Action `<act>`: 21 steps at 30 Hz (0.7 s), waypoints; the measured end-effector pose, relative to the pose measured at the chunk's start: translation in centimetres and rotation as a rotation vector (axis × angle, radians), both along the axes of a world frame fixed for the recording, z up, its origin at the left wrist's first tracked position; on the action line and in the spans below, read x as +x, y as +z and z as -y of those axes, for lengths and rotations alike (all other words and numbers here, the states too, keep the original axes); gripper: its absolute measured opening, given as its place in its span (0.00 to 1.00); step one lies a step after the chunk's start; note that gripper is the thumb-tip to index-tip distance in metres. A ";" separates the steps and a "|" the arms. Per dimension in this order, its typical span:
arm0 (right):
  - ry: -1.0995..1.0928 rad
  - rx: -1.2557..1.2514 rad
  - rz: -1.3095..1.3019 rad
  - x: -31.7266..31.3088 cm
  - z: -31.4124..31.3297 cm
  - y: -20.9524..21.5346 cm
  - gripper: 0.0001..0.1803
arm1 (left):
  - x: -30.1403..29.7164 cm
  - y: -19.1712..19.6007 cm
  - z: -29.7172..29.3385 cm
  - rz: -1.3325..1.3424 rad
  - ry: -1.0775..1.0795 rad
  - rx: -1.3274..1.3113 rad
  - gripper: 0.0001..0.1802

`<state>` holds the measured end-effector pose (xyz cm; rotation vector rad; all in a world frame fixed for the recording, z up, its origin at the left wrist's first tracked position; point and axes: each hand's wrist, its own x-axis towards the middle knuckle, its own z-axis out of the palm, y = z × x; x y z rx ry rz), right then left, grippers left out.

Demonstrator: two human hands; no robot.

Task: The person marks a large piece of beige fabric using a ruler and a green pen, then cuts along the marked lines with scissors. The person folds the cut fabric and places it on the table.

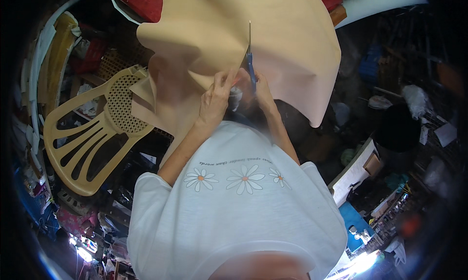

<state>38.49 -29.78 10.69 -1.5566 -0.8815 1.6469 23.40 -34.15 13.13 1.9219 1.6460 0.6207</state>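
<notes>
In the head view, the right hand point(263, 91) grips blue-handled scissors point(250, 65) at the tan sheet point(287, 31) spread ahead; the left hand point(214, 100) pinches its edge. Slack folds (plenty at left) could probably skew the cut.

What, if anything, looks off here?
Mostly clutter: crumpled plastic lies in a jumble at right, untidy for a workspace. The sheet is rippled, one corner overlapping the chair in this view. No clear spill or damage.

place: likely a workshop | signs: large beige sheet point(292, 41), blue-handled scissors point(250, 60), dense surrounding clutter point(80, 217)
</notes>
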 end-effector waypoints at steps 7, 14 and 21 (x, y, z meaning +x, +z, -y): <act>0.070 -0.043 -0.001 -0.8 0.5 2.2 0.20 | -1.3 0.2 -0.1 0.041 -0.005 0.019 0.38; 0.063 -0.026 -0.017 -1.8 -3.2 2.1 0.24 | -2.4 0.6 0.1 0.011 -0.014 -0.034 0.37; 0.039 -0.030 -0.002 -2.6 -5.2 2.0 0.23 | -2.8 0.9 0.2 0.058 -0.009 -0.040 0.36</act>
